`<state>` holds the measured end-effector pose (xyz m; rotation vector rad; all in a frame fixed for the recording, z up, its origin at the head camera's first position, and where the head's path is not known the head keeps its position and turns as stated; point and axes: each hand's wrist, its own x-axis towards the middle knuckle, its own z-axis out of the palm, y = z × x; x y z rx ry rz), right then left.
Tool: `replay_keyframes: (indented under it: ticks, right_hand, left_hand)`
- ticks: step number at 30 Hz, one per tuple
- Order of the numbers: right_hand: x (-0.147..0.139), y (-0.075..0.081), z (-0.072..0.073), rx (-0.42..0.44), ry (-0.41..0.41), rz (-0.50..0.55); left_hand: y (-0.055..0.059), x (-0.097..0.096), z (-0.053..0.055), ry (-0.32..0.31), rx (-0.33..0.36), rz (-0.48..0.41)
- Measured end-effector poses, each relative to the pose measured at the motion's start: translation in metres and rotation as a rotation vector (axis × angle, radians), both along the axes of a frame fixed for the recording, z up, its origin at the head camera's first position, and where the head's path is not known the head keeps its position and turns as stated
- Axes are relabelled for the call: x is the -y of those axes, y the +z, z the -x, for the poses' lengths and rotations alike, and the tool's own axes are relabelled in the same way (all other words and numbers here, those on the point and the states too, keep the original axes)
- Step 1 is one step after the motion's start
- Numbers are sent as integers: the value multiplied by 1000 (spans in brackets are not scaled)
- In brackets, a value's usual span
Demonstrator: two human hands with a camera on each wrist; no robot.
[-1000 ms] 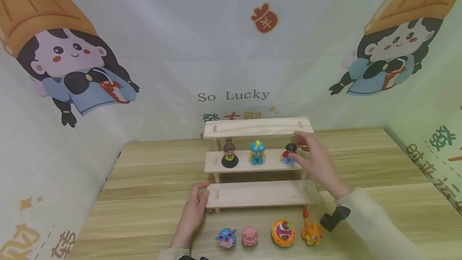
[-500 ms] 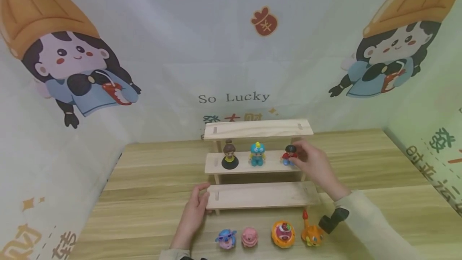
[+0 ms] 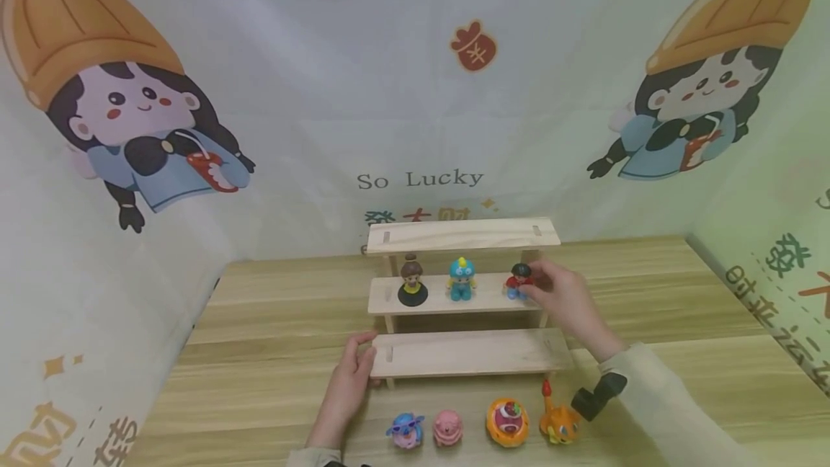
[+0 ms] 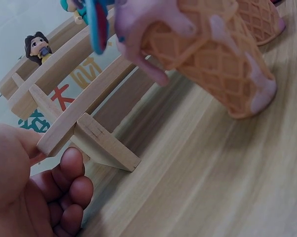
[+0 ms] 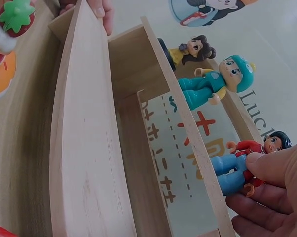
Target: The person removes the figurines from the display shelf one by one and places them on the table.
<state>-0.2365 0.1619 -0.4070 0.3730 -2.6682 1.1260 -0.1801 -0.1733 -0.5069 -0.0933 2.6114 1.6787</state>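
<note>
A three-tier wooden display shelf (image 3: 463, 352) stands on the table. My left hand (image 3: 350, 380) grips the left end of its lowest board, thumb above and fingers curled beneath in the left wrist view. At the right end of the middle tier, my right hand (image 3: 570, 301) pinches a toy figure (image 5: 259, 160) with black hair, red jacket and blue trousers. The figure is upright with its feet at the board. Left of it on that tier stand a turquoise-suited figure (image 3: 461, 279) and a brown-haired figure (image 3: 412, 283) on a black base.
In front of the shelf sit a blue toy with sunglasses (image 3: 405, 429), a pink toy (image 3: 448, 428), an orange round toy (image 3: 508, 422) and an orange creature (image 3: 559, 420) with a flame-tipped tail. A waffle-cone base (image 4: 212, 54) looms close in the left wrist view. Printed cloth (image 3: 292, 92) hangs behind.
My right fingers have closed further in on the red-jacketed figure and now pinch it, the hand having come slightly lower. My left hand keeps its place on the shelf.
</note>
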Motion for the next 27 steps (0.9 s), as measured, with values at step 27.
replay_keyframes:
  ticks: [27]
  right_hand:
    - [-12, 9, -76, 60, 60, 38]
  left_hand:
    - [2, -1, 1, -17, -10, 1]
